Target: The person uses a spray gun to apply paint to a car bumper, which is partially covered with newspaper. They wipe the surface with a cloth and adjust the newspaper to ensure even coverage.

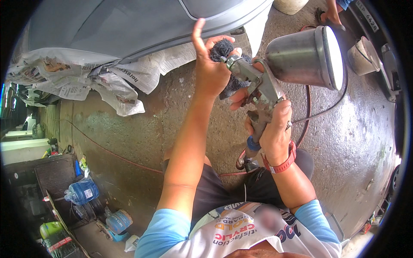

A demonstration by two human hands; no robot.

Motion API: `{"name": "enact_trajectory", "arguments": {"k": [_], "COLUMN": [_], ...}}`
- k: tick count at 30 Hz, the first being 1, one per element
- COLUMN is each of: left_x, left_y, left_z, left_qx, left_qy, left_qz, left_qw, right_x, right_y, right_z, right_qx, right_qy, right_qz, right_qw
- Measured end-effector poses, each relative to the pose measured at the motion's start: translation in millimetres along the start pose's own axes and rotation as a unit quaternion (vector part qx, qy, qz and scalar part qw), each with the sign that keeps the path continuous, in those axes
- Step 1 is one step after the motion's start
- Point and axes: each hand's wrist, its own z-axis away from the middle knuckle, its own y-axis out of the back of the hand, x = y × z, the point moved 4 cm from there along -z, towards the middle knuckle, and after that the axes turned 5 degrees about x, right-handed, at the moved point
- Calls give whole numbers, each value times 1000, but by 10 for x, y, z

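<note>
In my right hand (276, 136) is the handle of a metal spray gun (263, 88), with its nozzle pointing left. A large silver paint cup (294, 60) sits on the gun and leans to the right. My left hand (211, 74) grips a dark, fuzzy cloth (221, 49) against the nozzle end, the index finger sticking out away from me. Part of the cloth hangs below the nozzle. The gun hides some of my left fingertips. A grey-coated car panel (124, 26) lies just beyond my left hand.
Newspaper sheets (137, 77) hang along the panel's lower edge. A red hose (116, 157) crosses the floor. At right are a pale bucket (363, 56) and a dark car (376, 26); another person's hand (332, 18) shows far right. Blue-tinted jugs (81, 191) stand at lower left.
</note>
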Motion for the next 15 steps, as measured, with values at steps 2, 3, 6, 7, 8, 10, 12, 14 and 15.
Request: {"name": "enact_trajectory", "arguments": {"k": [2,3,6,7,8,10,12,14,15], "left_x": [-67,-130,-124,-88,-53,6,57,56,52], "left_y": [-10,-46,-116,-117,-116,-73,-19,-4,-8], "left_z": [25,55,90,92,87,50,30,13,18], "left_qx": [-15,-21,-9,7,22,40,46,42,40], "left_qy": [-33,-50,-61,-66,-71,-39,3,-8,-4], "left_qz": [-40,-45,-34,-17,-2,35,52,27,33], "left_qw": [999,998,998,998,997,998,998,999,999], "right_x": [7,12,6,-1,-6,-12,-8,-21,-25], "right_y": [-29,-40,-17,-6,1,11,29,35,40], "right_z": [5,7,-1,2,3,3,3,6,8], "right_qx": [-4,-6,-8,-8,-7,-5,-1,1,1], "right_qy": [-1,0,6,8,10,13,11,12,13], "right_qz": [0,0,-2,-4,-6,-11,-10,-11,-13], "right_qw": [1000,1000,1000,1000,1000,1000,1000,1000,1000]}}
